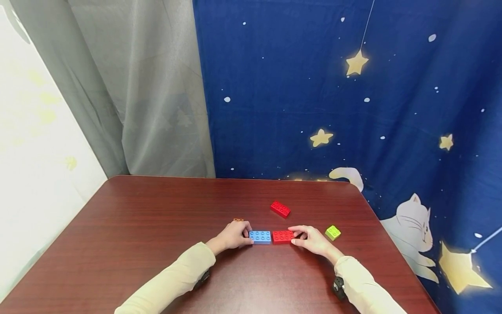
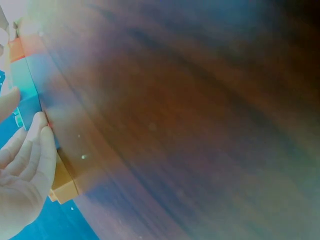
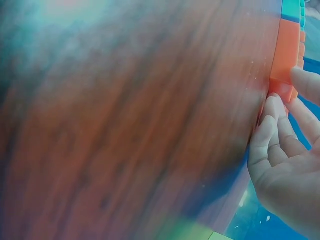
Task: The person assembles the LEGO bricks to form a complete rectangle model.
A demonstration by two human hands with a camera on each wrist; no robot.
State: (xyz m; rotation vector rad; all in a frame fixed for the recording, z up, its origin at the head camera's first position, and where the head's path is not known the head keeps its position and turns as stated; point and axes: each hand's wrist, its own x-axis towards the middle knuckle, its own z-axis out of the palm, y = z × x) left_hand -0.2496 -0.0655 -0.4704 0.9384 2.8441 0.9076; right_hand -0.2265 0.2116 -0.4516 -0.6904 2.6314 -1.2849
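My left hand (image 1: 234, 235) pinches the left end of a blue building brick (image 1: 260, 237) lying flat, studs up, on the table. Opposite it, my right hand (image 1: 313, 241) holds the right end of a red building brick (image 1: 281, 237) between thumb and fingers. The two bricks lie end to end in one row, with at most a thin gap between them. In the left wrist view, the thumb and fingertips meet the end of the blue brick (image 2: 25, 87). The right wrist view has the thumb and fingers at the end of the red brick (image 3: 286, 50).
A second red brick (image 1: 280, 209) lies farther back, turned at an angle. The small lime green brick (image 1: 333, 233) is just right of my right hand. Behind my left hand, an orange brick (image 1: 238, 220) is mostly hidden. Curtains hang beyond the table's (image 1: 176, 196) far edge.
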